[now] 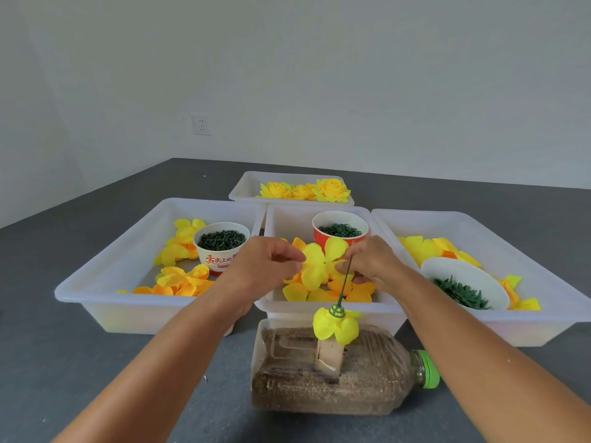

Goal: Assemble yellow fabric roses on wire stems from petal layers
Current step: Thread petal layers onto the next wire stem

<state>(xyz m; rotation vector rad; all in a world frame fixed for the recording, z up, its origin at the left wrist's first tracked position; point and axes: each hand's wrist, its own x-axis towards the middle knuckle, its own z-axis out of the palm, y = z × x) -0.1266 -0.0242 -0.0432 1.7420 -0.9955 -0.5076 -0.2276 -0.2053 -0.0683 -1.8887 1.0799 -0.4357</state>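
Petal layer [321, 262], pinched by both hands [267, 266] [372, 262]
Risk: hole missing wire stem [345, 279] just beside right hand; fabric crumples.

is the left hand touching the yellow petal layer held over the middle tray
Touching: the head view shows the left hand pinching the edge of the yellow petal layer.
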